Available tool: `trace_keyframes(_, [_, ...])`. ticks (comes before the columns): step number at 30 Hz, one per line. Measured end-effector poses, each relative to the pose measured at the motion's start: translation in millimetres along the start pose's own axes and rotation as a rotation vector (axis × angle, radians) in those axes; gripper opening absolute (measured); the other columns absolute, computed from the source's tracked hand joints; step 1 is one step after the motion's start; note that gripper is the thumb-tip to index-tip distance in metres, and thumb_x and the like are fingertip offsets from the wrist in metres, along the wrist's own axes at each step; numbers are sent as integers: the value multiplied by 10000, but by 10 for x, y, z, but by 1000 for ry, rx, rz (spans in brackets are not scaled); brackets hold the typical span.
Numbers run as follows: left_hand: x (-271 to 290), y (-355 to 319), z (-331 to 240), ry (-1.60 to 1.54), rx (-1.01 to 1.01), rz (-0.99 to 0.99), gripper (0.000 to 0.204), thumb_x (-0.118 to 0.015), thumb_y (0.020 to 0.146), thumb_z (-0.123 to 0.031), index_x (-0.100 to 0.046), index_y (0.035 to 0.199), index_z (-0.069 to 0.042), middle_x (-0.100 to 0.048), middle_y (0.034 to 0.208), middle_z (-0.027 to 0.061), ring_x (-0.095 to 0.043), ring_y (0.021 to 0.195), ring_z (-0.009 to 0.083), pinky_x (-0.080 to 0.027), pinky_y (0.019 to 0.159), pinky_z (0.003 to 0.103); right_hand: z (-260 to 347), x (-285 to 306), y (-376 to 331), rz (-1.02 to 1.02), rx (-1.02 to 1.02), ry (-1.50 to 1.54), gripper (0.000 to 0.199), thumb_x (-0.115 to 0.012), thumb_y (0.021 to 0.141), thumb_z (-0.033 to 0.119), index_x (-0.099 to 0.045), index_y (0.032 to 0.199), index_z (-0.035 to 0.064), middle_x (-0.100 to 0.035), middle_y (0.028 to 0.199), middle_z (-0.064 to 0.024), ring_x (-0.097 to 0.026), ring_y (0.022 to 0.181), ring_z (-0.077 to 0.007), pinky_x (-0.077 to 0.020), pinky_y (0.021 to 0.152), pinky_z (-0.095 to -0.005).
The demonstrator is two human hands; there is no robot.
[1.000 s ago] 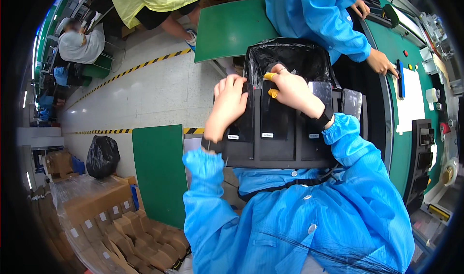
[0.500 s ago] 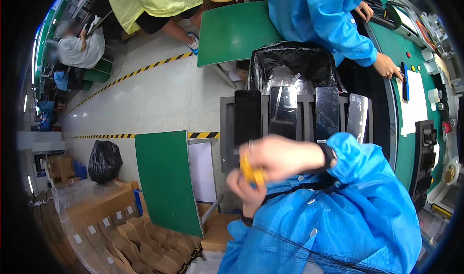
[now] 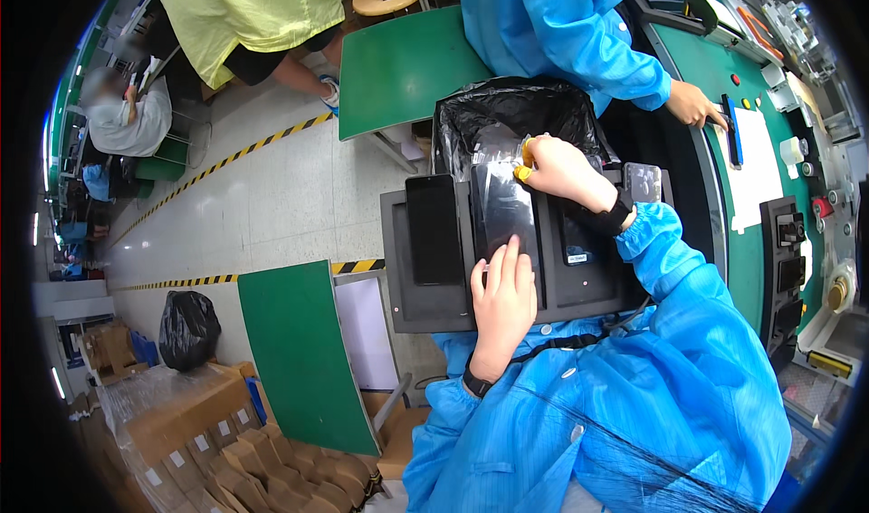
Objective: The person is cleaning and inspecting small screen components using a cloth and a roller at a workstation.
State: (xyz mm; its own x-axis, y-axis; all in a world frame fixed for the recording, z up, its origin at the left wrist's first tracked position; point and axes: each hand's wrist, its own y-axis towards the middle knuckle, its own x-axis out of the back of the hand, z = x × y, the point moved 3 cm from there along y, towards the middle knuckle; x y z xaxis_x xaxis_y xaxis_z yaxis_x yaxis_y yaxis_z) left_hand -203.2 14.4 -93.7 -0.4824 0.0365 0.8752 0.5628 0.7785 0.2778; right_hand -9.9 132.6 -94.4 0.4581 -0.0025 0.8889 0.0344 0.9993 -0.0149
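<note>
A dark grey slotted tray [image 3: 396, 282] lies in front of me with several phones side by side in it. My left hand [image 3: 503, 300] is open, its fingertips stretched flat on the near part of the second phone [image 3: 509, 216], whose glossy front reflects light. At that phone's far right corner, my right hand [image 3: 566, 173] pinches with yellow covers on its fingers; what lies between the fingertips is too small to make out. The black-screened first phone [image 3: 433, 232] is to the left. My right forearm partly hides the third phone [image 3: 579, 241]. The fourth phone [image 3: 643, 183] lies rightmost.
Behind the tray stands a bin with a black bag [image 3: 457, 124], clear plastic inside. A co-worker's hand [image 3: 695, 105] touches a blue-edged device [image 3: 733, 133] on the green bench [image 3: 683, 60]. Green boards [image 3: 303, 359] and cardboard boxes [image 3: 195, 400] are to the left.
My hands were together above the tray's near edge, at the yellow finger covers. They have parted: the right reached to the second phone's far end, the left settled on its near part.
</note>
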Motion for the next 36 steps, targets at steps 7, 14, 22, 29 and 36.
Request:
trace_keyframes(7, [107,-291,-93,-89,-226,-401,171,-671,776,-116,-618,932,-70,-608,1102,85,-549,985,261,-412,911,431,754,496,-689,268,620,391,136,-649,770,160,-584,780,40,-566,794,-136,-615,694,-337,-507,603,-421])
trace_keyframes(14, [174,-5,-598,-208,-482,-306,253,-676,756,-125,-663,1001,-65,-635,1091,68,-557,976,232,-443,880,382,-132,1108,-886,146,196,503,145,-656,778,157,-628,776,15,-612,743,-140,-621,736,-309,-498,636,-382])
trace_keyframes(22, [-477,348,-728,-152,-270,190,428,-664,824,-159,-577,1201,26,-488,1370,197,-499,1178,329,-395,982,445,-947,578,-627,-110,33,-3,185,-688,808,175,-617,864,15,-617,850,-142,-624,805,-330,-505,720,-417])
trace_keyframes(29, [-252,101,-723,-275,-406,-59,284,-653,830,-160,-648,1064,1,-600,1132,153,-577,1000,307,-483,864,440,-223,983,-1293,305,629,593,148,-691,812,179,-608,822,58,-558,799,-87,-601,707,-292,-498,613,-377])
trace_keyframes(36, [95,276,-1291,-479,-686,-51,255,-647,737,-78,-670,982,-9,-648,1036,122,-612,912,270,-518,804,389,-901,1565,-1587,77,79,462,127,-672,738,112,-631,815,19,-624,749,-103,-632,678,-244,-509,637,-338])
